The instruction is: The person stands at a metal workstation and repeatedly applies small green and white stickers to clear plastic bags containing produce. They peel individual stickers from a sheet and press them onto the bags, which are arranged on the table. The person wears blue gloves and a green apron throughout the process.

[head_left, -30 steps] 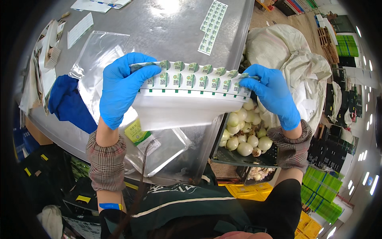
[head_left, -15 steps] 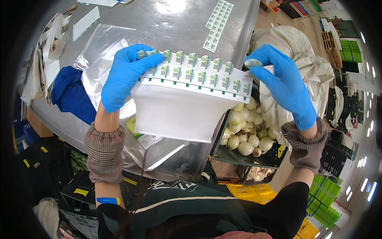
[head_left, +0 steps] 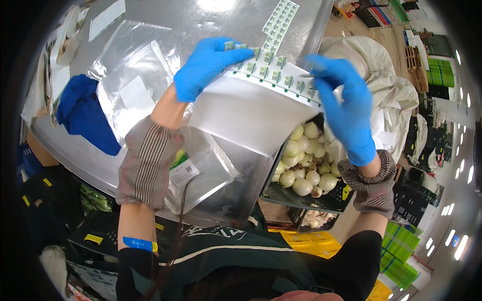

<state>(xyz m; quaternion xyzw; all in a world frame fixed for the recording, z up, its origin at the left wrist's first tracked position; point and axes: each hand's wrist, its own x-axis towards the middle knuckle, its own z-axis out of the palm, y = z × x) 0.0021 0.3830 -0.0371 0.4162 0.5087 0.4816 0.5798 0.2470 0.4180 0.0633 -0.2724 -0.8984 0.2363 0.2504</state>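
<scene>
My left hand (head_left: 208,67), in a blue glove, is closed on the upper left edge of a sticker sheet (head_left: 238,108), its thumb lying across the front. The sheet carries rows of small green-and-white stickers along its top strip, while its plain white part curves down toward me. At its right end is my right hand (head_left: 349,108), also blue-gloved, with thumb and forefinger drawn together. Motion blurs those fingertips, and what they pinch cannot be made out. Another sticker sheet (head_left: 283,17) lies flat on the metal table (head_left: 201,25), beyond the held one.
Clear plastic bags (head_left: 113,75) and a blue cloth (head_left: 83,115) lie on the left. Near the table's front edge is another clear bag (head_left: 213,173) with a label. A black crate (head_left: 326,200) of onions (head_left: 301,186) stands right, beside a large white sack (head_left: 396,75).
My left hand has moved right and away from me, tilting the sheet down to the right. My right hand has come to the sheet's end; the round sticker between its fingers no longer shows.
</scene>
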